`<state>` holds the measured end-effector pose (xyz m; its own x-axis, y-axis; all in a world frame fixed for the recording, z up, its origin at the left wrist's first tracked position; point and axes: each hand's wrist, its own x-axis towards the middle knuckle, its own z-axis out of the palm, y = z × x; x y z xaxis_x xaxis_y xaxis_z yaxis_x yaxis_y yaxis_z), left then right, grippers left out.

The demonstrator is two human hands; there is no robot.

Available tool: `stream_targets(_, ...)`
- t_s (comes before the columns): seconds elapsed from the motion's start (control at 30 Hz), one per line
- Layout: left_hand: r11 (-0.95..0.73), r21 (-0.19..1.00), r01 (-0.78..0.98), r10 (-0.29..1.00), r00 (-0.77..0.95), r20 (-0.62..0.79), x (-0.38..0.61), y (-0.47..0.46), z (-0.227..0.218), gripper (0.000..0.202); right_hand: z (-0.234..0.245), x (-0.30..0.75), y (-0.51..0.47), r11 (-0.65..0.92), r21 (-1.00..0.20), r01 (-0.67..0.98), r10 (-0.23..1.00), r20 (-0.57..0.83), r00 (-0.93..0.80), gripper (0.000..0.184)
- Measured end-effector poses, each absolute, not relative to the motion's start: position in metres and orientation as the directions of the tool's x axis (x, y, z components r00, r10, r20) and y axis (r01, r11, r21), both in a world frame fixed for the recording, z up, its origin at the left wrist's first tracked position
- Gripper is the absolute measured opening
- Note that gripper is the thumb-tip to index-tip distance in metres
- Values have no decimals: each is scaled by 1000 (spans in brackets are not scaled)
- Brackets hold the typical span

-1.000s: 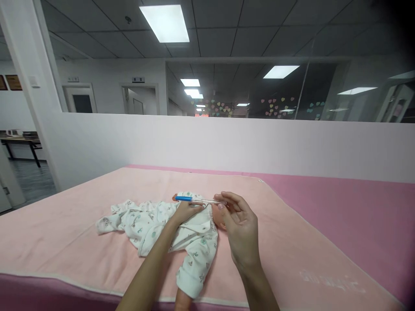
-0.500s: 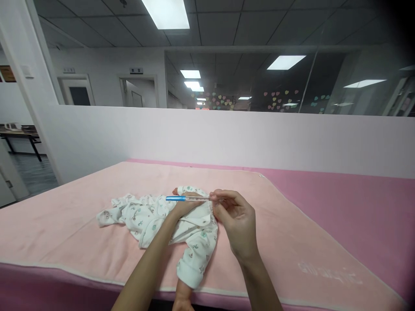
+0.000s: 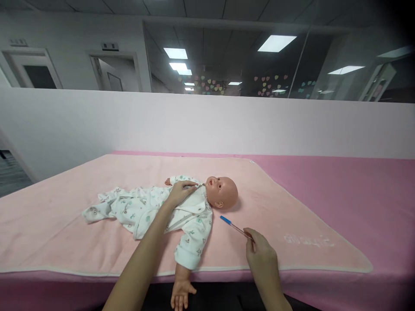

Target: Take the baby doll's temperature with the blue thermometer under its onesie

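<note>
A baby doll (image 3: 223,191) in a white printed sleepsuit (image 3: 142,209) lies on its back on a pale pink towel (image 3: 97,181), head to the right. My left hand (image 3: 180,193) rests on the doll's chest near the collar, fingers curled on the cloth. My right hand (image 3: 261,255) is low at the towel's near edge, pinching the end of a thin clear thermometer with a blue tip (image 3: 234,226). The blue tip points toward the doll's head, a short way from it. One doll arm hangs over the table's front edge (image 3: 181,289).
The towel covers a darker pink table (image 3: 356,194) that runs off to the right. A white partition wall (image 3: 227,121) stands behind it, with glass panels and heart stickers above. A doorway is at the far left.
My right hand has dropped from above the doll's face down to the towel's near edge, taking the thermometer with it. The doll's head is now uncovered. My left hand stays on the chest.
</note>
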<state>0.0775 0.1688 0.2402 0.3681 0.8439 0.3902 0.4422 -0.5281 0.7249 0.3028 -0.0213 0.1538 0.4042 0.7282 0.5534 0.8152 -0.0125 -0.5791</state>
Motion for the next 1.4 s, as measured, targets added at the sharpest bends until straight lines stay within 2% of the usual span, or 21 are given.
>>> stream_targets(0.07,-528,726,440,846,351,403,77,169,239,26,162,300,-19,-7,-401,916,749,605,270,27)
stream_targets(0.13,-523,737,428,849,334,409,77,169,239,26,178,291,-14,1,-293,956,771,609,185,24)
stream_targets(0.2,-513,760,400,855,320,408,77,170,238,26,198,273,-2,76,-267,961,777,620,111,25)
stream_targets(0.3,-485,816,314,866,304,397,76,173,236,26,222,233,32,290,-248,924,769,636,-71,36)
stream_targets(0.37,-450,863,229,878,291,380,75,176,235,27,231,207,61,364,-220,905,768,620,-159,34)
stream_targets(0.47,-390,915,107,891,295,345,75,179,235,28,234,181,101,407,-292,866,732,671,-117,30)
stream_targets(0.6,-351,935,58,908,266,324,74,173,241,28,226,174,123,436,-542,718,690,714,120,24)
stream_targets(0.7,-315,948,49,923,247,294,71,162,247,29,220,175,121,454,-654,605,703,680,209,20)
stream_targets(0.87,-281,958,62,929,268,256,68,145,254,29,215,175,115,520,-681,516,650,707,277,17)
stream_targets(1.07,-316,942,109,922,270,278,70,140,254,28,214,174,113,552,-682,479,603,724,336,17)
stream_targets(1.27,-392,915,98,878,338,340,69,142,251,28,214,175,114,536,-675,507,613,724,316,17)
stream_targets(1.4,-411,904,119,843,427,327,68,136,255,32,213,176,113,511,-692,510,628,706,328,18)
